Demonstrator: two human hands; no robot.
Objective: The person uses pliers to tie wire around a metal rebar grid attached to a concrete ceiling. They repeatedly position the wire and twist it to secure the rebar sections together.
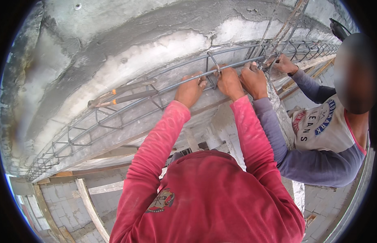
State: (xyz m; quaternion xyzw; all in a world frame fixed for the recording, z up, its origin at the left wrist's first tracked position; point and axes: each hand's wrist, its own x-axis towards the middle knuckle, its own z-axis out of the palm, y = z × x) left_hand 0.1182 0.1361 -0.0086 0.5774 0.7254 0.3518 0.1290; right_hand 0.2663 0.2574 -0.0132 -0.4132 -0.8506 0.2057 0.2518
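A long rebar cage of steel bars and bent stirrups runs along a concrete wall in front of me. My left hand is closed at its near bar, fingers curled against the steel. Just to the right, my right hand is closed around a stirrup where it meets that bar; the fingertips are partly hidden. A pair of end-cutting nippers with dark handles and orange bands rests across the cage, left of my left hand.
To my right, a co-worker's two hands work at the same cage, close to my right hand. Upright rebars rise there. The rough concrete wall stands behind the cage. Wooden boards and a block floor lie below.
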